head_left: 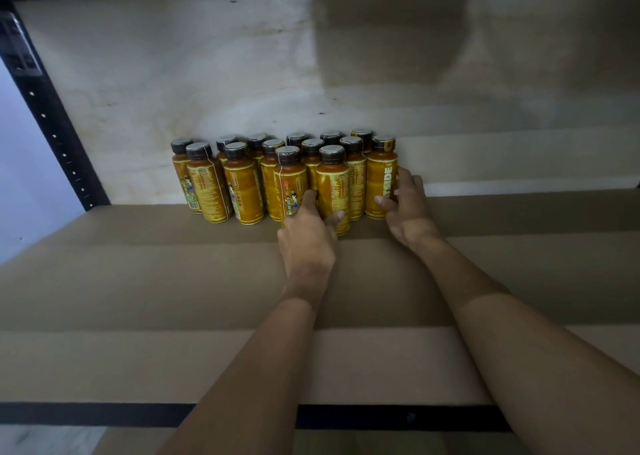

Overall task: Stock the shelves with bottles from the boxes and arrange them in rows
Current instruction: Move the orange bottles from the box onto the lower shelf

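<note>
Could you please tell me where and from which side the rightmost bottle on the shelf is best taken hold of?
Grip the rightmost bottle round its straight labelled body, coming from the open right and front: neighbouring bottles crowd its left and rear, and it stands upright. The right hand wraps it there.

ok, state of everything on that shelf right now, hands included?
bottles: upright, capped, packed in rows near the back wall
front bottle: upright on the shelf, gripped low by the left hand
rightmost bottle: upright, gripped by the right hand
left hand: curled round the front bottle
right hand: thumb and fingers round the rightmost bottle
</note>
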